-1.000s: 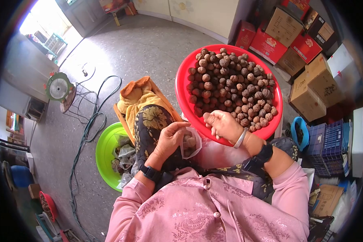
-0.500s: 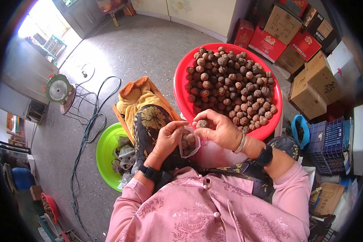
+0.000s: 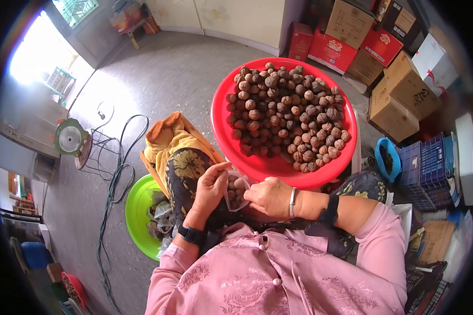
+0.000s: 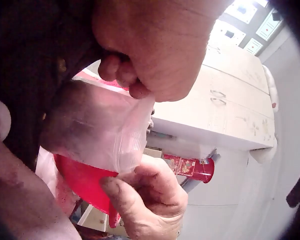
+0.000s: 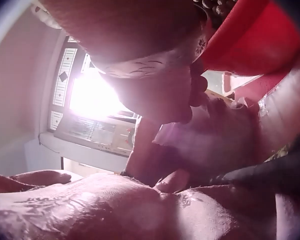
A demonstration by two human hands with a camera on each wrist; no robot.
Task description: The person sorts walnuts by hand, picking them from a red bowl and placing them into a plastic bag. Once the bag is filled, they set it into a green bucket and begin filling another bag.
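filling step, i'd say: l hand [image 3: 211, 185] pinches the rim of a clear bag [image 3: 235, 190] on the lap, part full; r hand [image 3: 270, 195] fingers curl on the far rim, nut under them or not can't tell. next wants the mouth held wide + a reach to walnuts [image 3: 286, 113] in the red basin [image 3: 218, 134] just ahead. no bench: grey floor [image 3: 168, 73], green basin [image 3: 135, 207] left, boxes [image 3: 399, 105] right.

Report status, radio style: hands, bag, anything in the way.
Left hand pinches plastic bag rim. Right hand grips opposite edge. Walnuts inside bag. Nothing blocking; red basin just beyond.
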